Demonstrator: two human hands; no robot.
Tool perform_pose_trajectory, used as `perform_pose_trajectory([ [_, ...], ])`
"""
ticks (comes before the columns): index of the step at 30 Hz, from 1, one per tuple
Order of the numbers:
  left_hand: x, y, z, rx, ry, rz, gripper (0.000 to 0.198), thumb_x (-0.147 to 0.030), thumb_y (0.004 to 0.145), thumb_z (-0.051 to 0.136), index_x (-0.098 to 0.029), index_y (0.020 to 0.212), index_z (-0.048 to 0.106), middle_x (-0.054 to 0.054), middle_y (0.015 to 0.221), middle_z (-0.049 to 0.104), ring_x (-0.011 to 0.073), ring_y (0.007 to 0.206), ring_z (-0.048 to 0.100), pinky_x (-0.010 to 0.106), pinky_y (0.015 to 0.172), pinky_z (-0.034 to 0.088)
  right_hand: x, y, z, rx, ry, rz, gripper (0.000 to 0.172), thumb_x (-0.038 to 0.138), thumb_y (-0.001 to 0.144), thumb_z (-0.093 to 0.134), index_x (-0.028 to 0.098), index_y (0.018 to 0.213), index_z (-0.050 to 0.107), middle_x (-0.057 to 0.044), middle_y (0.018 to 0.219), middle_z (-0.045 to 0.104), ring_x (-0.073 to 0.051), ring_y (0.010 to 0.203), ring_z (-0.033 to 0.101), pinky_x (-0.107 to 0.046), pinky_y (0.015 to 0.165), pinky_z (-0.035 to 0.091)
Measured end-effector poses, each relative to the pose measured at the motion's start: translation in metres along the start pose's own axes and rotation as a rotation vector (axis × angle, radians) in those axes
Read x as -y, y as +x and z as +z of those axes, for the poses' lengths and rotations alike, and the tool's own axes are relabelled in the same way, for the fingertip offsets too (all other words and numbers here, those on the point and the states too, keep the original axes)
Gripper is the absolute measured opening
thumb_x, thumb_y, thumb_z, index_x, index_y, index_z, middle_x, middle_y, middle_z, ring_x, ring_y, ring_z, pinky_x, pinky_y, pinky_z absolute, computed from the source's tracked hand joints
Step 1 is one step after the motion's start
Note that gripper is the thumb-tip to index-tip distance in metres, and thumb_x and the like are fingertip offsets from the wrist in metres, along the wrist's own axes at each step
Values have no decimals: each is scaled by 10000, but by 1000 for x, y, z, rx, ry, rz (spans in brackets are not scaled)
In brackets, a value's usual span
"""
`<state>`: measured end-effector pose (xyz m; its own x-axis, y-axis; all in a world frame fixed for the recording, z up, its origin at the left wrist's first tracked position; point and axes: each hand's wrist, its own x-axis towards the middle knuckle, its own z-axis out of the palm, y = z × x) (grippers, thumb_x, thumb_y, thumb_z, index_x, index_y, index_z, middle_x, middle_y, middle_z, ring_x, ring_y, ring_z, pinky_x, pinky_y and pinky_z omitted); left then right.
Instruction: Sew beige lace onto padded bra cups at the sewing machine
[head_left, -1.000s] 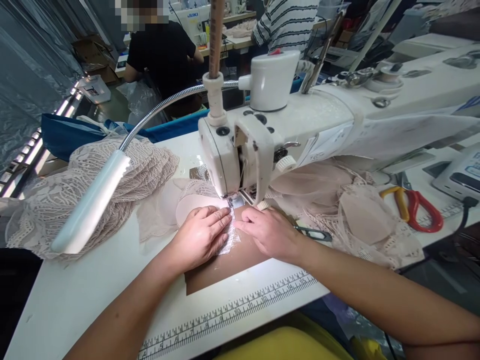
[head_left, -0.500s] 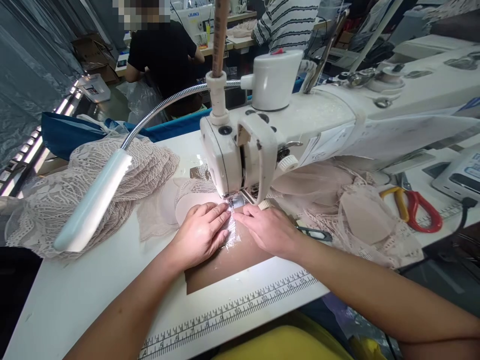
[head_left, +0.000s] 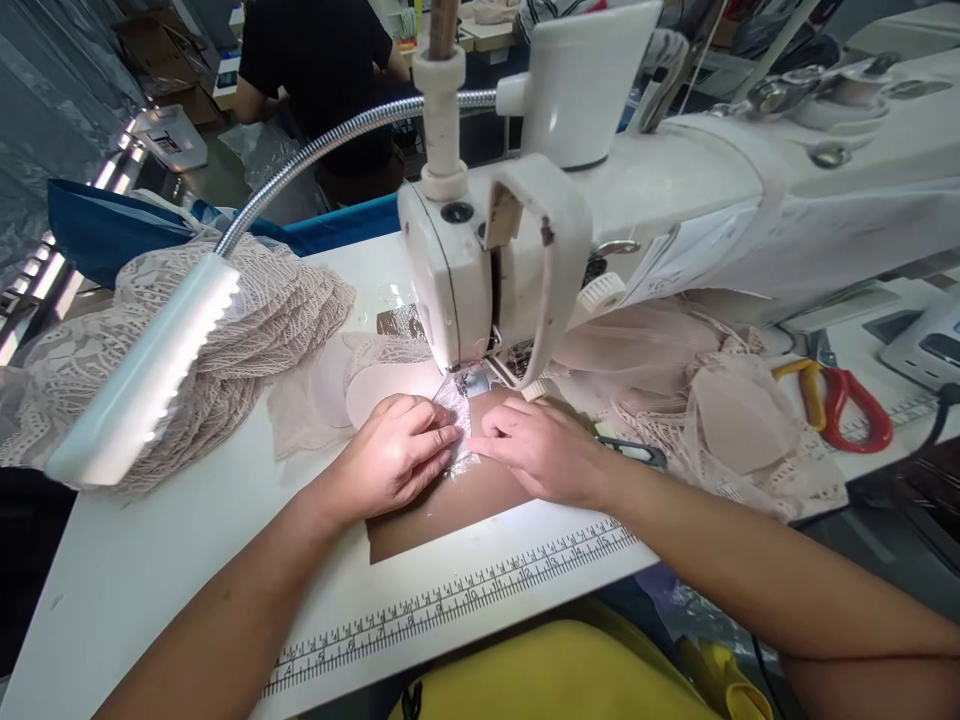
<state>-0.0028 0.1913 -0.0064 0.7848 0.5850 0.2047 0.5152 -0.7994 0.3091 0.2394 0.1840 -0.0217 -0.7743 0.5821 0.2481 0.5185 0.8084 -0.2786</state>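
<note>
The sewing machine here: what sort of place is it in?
Probably a garment workshop: the sewing machine stands over the cloth under the hands, lacy fabric is heaped nearby, and another person sits beyond.

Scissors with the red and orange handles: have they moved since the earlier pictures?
No. Against the ruler markings on the tabletop, the scissors lie in the same place; their slight shift in the picture comes with the camera moving.

Sewing-machine head [head_left: 456, 285] blocks beyond left hand [head_left: 396, 448]; room over ruler [head_left: 451, 603].
</note>
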Motion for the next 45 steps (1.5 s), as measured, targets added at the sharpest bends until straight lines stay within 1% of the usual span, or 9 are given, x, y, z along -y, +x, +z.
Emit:
perform_pose_trajectory([
  [11, -1, 1, 0, -31, 13, 122, 257, -212, 905, 533, -196, 1136, 642, 85, 956, 632, 200, 857, 527, 360, 792, 430, -1, -1, 1, -48, 17, -97, 299, 100, 849, 473, 206, 1037, 680, -35, 825, 585, -167, 752, 405, -288, 670, 276],
  [15, -2, 1, 1, -20, 22, 129, 260, -213, 911, 524, -213, 1144, 640, 83, 960, 635, 198, 854, 525, 359, 795, 429, -1, -2, 2, -56, 6, -76, 281, 114, 845, 486, 215, 1008, 691, -29, 815, 593, -160, 732, 423, -287, 663, 278],
  [20, -2, 2, 2, -27, 22, 136, 262, -212, 906, 536, -205, 1148, 638, 81, 963, 634, 197, 861, 526, 360, 797, 430, 1, -3, 1, -102, -32, -46, 260, 131, 854, 471, 176, 979, 695, -32, 752, 602, -161, 707, 442, -293, 661, 288],
  [26, -2, 2, 3, -26, 14, 114, 246, -214, 914, 523, -203, 1123, 653, 82, 946, 635, 197, 852, 541, 361, 781, 447, 5, -1, 0, -62, -71, -88, 248, 132, 858, 496, 171, 1030, 670, -37, 790, 606, -166, 717, 414, -296, 663, 270],
  [29, -3, 2, 0, -13, -16, 93, 262, -215, 919, 511, -189, 1143, 644, 99, 1002, 643, 203, 900, 555, 358, 802, 467, 8, 0, -1, -26, -81, -76, 230, 140, 865, 493, 157, 1016, 665, -46, 788, 600, -178, 738, 419, -306, 674, 276],
  [32, -4, 5, -2, -24, -26, 13, 293, -224, 926, 497, -155, 1187, 613, 127, 1107, 640, 218, 972, 559, 352, 829, 487, 10, 1, -2, 1, -62, -49, 209, 143, 856, 494, 154, 976, 665, -51, 800, 605, -187, 758, 429, -313, 680, 286],
  [35, -4, 9, -1, -32, 41, -46, 307, -227, 935, 473, -136, 1199, 599, 140, 1202, 626, 230, 981, 566, 374, 837, 497, 10, 1, -3, 15, -42, -38, 196, 140, 841, 503, 154, 956, 661, -45, 806, 603, -183, 752, 427, -310, 677, 288],
  [39, -2, 13, 2, 20, 160, -52, 320, -240, 942, 452, -137, 1206, 600, 133, 1262, 614, 242, 951, 575, 407, 827, 494, 10, 1, -4, 33, -34, -22, 193, 137, 830, 506, 155, 948, 659, -41, 801, 595, -181, 760, 434, -305, 676, 284],
  [45, 0, 12, 4, 49, 203, -34, 342, -247, 940, 454, -135, 1235, 584, 124, 1301, 594, 241, 946, 571, 404, 820, 484, 10, 1, -4, 42, -21, -20, 200, 123, 821, 501, 156, 945, 655, -38, 802, 589, -176, 754, 422, -302, 672, 280],
])
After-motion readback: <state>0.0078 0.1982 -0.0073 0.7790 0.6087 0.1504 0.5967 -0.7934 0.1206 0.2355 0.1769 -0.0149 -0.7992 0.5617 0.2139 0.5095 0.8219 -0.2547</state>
